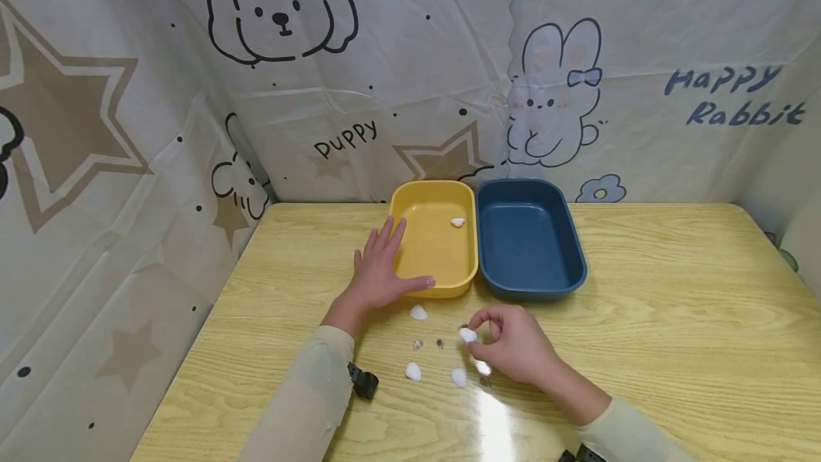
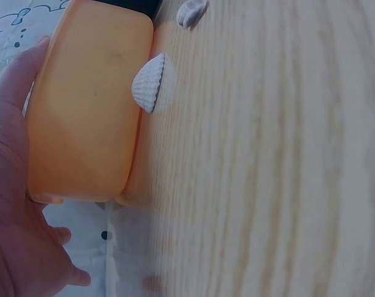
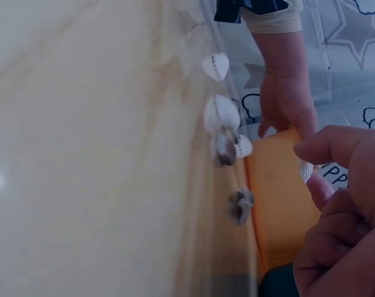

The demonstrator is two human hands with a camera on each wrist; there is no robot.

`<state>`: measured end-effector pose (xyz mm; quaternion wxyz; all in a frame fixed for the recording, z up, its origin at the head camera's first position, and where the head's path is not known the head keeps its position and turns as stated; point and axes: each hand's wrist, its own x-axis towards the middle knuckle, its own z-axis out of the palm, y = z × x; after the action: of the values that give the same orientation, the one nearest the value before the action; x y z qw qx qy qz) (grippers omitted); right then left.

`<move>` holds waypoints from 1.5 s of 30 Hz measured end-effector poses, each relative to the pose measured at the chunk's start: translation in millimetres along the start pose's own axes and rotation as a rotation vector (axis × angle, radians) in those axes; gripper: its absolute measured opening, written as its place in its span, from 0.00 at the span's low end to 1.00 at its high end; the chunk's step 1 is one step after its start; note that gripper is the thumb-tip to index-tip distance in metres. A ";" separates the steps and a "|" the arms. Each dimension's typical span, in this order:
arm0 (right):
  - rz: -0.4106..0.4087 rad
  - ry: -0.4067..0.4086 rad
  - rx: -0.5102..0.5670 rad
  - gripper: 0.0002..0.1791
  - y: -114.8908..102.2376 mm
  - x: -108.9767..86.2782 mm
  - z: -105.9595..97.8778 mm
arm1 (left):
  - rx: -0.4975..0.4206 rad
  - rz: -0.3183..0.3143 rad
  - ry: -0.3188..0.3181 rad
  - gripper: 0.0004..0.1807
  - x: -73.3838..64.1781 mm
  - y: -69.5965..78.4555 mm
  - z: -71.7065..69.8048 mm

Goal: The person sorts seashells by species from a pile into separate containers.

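In the head view my right hand (image 1: 513, 344) pinches a white seashell (image 1: 467, 334) between thumb and fingers, above the table just in front of the bins. The right wrist view shows only part of that ribbed shell (image 3: 306, 171) beside the fingers. My left hand (image 1: 378, 273) touches the left side and front rim of the yellow bin (image 1: 436, 291), fingers spread. Inside that bin lies one white shell (image 1: 457, 222). On the table lie more white shells, one near the bin (image 1: 418, 312) and others closer (image 1: 413, 371), with several small dark shells (image 1: 440, 343) among them.
A dark blue bin (image 1: 532, 294) stands against the yellow bin's right side. Both are near the back edge of the wooden table (image 1: 673, 319). Behind hangs a printed curtain (image 1: 417, 77), which also covers the left side.
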<state>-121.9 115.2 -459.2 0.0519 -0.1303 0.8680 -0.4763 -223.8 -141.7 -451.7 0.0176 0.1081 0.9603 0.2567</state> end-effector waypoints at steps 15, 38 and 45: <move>-0.084 0.105 0.073 0.11 -27.9 14.5 -18.9 | -0.014 0.012 0.003 0.67 -1.0 -0.5 -0.1; -0.189 0.261 0.079 0.11 -54.9 72.2 -27.6 | -0.017 0.016 0.003 0.66 -0.8 -1.0 0.1; -0.227 0.324 0.122 0.11 -58.3 91.9 -25.0 | -0.023 0.014 0.005 0.66 -0.9 -1.1 0.9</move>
<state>-205.3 80.3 -393.6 -0.1347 -0.1455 0.8142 -0.5457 -223.0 -142.4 -453.1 0.0147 0.1142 0.9564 0.2683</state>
